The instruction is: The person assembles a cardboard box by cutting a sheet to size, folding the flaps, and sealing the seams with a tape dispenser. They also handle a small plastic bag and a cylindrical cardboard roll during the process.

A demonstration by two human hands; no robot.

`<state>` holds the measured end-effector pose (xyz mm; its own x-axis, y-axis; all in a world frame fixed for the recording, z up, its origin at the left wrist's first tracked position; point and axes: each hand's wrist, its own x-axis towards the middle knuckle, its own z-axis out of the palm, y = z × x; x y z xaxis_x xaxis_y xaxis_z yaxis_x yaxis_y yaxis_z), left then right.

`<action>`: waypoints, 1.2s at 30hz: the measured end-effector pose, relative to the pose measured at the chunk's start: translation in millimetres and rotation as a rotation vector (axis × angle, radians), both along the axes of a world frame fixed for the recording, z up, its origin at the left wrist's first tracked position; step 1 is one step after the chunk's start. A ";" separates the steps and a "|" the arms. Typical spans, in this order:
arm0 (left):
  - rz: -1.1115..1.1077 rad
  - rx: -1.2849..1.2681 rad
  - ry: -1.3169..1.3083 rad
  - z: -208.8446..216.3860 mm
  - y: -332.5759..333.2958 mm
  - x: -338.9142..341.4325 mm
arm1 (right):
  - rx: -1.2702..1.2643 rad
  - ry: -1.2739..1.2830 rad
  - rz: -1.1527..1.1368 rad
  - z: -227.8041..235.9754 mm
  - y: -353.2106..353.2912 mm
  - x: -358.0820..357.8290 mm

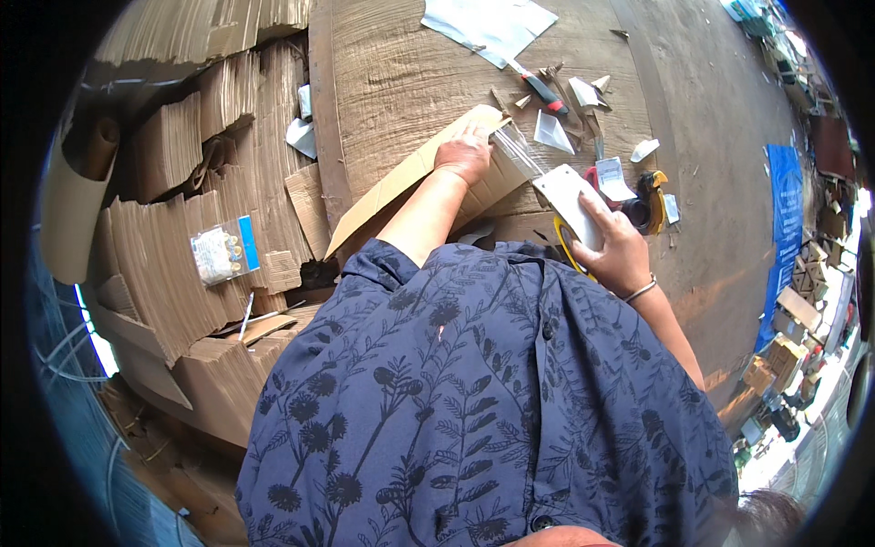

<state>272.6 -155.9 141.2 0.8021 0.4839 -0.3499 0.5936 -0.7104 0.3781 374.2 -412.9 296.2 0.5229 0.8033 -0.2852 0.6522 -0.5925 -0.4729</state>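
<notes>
My left hand [463, 157] presses on the far end of a long, narrow cardboard box [392, 196], its fingers bent over the board. In my right hand [620, 253] is a handheld tape dispenser with a white flat side [570, 201] and a yellow curved part below. A strip of clear tape [516, 151] stretches between the dispenser and the box's far end. Just beyond my right hand lies a black and yellow tape dispenser [651, 202]. A red and black handled cutter [547, 95] rests on the worktable farther away.
Stacks of cardboard [164, 264] fill the left side, with a small clear packet [224, 252] on them. The worktable [410, 64] carries a white sheet [488, 25] and several paper and board scraps. Beyond its right side are a blue sheet [784, 228] and piled goods.
</notes>
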 end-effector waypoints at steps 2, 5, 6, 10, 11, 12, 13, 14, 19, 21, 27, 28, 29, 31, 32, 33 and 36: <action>0.015 -0.025 0.023 9.3 1.3 0.8 | 0.029 -0.003 -0.009 -23.1 -19.1 -5.3; 0.026 -0.068 0.054 15.2 2.9 4.0 | -0.022 -0.029 -0.023 -79.7 -29.3 -8.9; 0.026 -0.075 0.080 15.0 5.4 6.9 | -0.006 -0.039 -0.030 -97.0 -24.3 -9.3; -0.067 -0.143 -0.042 17.1 12.6 9.5 | -0.008 0.018 -0.050 -156.2 -1.2 -4.0; -0.072 -0.174 -0.049 18.9 14.5 10.4 | 0.000 0.018 -0.046 -164.3 7.0 -2.5; -0.079 -0.172 -0.020 18.6 16.4 11.7 | 0.007 0.017 -0.044 -170.0 10.8 -2.0; -0.088 -0.171 0.008 15.9 18.4 13.3 | 0.007 0.045 -0.052 -173.8 11.0 -2.2; -0.089 -0.177 0.029 10.7 18.9 15.1 | 0.001 0.068 -0.051 -174.7 10.7 -0.5; 0.001 -0.117 0.004 -0.3 11.7 38.4 | 0.041 0.058 -0.037 -185.9 9.7 3.0; -0.022 -0.089 -0.038 0.9 14.1 37.5 | 0.026 0.072 -0.030 -186.9 6.8 4.8; -0.014 -0.044 0.029 1.9 13.0 35.0 | -0.028 0.099 -0.027 -186.1 5.3 2.8; -0.014 -0.052 0.023 1.9 12.8 32.0 | -0.044 0.090 -0.016 -186.3 5.0 0.1; -0.011 -0.053 0.010 4.3 14.6 31.9 | -0.055 0.072 -0.003 -184.8 7.3 1.6; -0.012 -0.028 -0.030 4.9 13.5 34.3 | -0.100 0.071 0.008 -179.3 11.5 6.1; -0.010 -0.012 -0.037 0.1 13.7 34.8 | -0.121 0.078 0.007 -175.4 14.1 8.0; -0.003 0.000 -0.044 2.0 12.3 35.6 | -0.145 0.086 0.009 -162.9 19.7 10.2; 0.022 -0.051 0.059 10.5 13.9 40.0 | -0.340 0.102 0.146 -122.4 65.9 28.8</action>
<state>312.5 -142.1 151.7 0.7686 0.4815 -0.4211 0.6312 -0.6779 0.3769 403.0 -347.0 173.9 0.3650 0.7179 -0.5928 0.7014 -0.6307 -0.3319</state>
